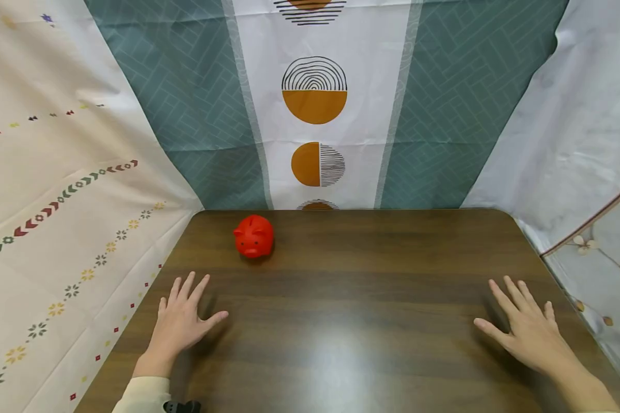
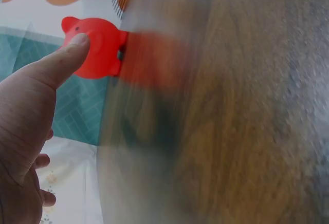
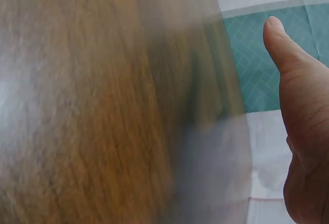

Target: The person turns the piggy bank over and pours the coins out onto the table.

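A red piggy bank (image 1: 254, 236) with a coin slot on top stands near the back left of the brown wooden table (image 1: 361, 269). My left hand (image 1: 181, 321) hovers over the table's left side with fingers spread, in front of the piggy bank and apart from it. In the left wrist view the thumb overlaps the piggy bank (image 2: 100, 54), whose reflection shows in the glossy tabletop. Over at the right side, my right hand (image 1: 529, 330) is spread above the wood, holding nothing. The right wrist view shows its thumb (image 3: 285, 44) extended, with bare table beside it.
Behind the table hangs a teal and white curtain (image 1: 315, 132) with orange circles. A cream patterned cloth (image 1: 57, 229) runs along the left edge, and a white floral cloth (image 1: 589, 149) lines the right. A black strap (image 1: 182, 406) sits at the left wrist.
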Tool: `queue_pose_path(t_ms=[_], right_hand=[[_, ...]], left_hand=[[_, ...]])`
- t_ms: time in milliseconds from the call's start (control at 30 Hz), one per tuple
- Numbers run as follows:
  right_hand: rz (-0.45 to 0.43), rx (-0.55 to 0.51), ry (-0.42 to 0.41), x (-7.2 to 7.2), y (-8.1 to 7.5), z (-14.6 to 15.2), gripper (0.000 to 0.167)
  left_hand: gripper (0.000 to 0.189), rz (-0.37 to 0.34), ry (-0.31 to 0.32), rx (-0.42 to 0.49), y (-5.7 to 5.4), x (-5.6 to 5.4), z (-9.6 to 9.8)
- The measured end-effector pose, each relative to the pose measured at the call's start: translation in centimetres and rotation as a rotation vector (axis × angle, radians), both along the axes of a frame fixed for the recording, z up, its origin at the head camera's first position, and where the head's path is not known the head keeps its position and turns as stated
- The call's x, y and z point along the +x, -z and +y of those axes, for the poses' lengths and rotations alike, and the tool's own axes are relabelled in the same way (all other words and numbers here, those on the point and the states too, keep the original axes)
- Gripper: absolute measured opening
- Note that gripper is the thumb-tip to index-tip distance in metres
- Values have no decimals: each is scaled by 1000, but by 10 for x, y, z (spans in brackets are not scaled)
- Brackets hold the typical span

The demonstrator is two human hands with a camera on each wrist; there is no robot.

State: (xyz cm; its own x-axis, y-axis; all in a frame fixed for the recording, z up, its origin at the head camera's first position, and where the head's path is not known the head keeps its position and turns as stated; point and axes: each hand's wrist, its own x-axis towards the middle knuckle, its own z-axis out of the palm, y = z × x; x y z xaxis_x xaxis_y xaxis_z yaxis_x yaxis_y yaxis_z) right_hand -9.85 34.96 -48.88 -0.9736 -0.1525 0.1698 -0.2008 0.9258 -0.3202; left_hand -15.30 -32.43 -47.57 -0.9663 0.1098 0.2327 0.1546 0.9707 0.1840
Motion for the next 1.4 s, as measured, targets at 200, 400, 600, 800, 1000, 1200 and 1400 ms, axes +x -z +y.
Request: queue_pose_path(t_ms=[200,400,600,800,1000,1200,1400], right_hand=[[14,12,-12,-7,-4,-11,90],[36,3,-51,-18,-7,-31,89],[43,1,-94,-34,-9,-55,88],[26,-9,-133,-54,-15,-81,88],[-1,-10,-191,-78,-25,-117,89],[-8,-26,-279,-99,-34,-160,90],[2,-28,-389,-117,-36,-207,88]], left_hand=[[96,12,31,3,-1,-6,8],[96,11,44,-9,0,-12,14],[96,2,56,-14,-3,-18,18],[96,-1,68,-29,-12,-29,24],[96,21,99,-55,-26,-43,30],[95,23,134,-80,-39,-55,38],[94,24,152,-109,-52,-64,44]])
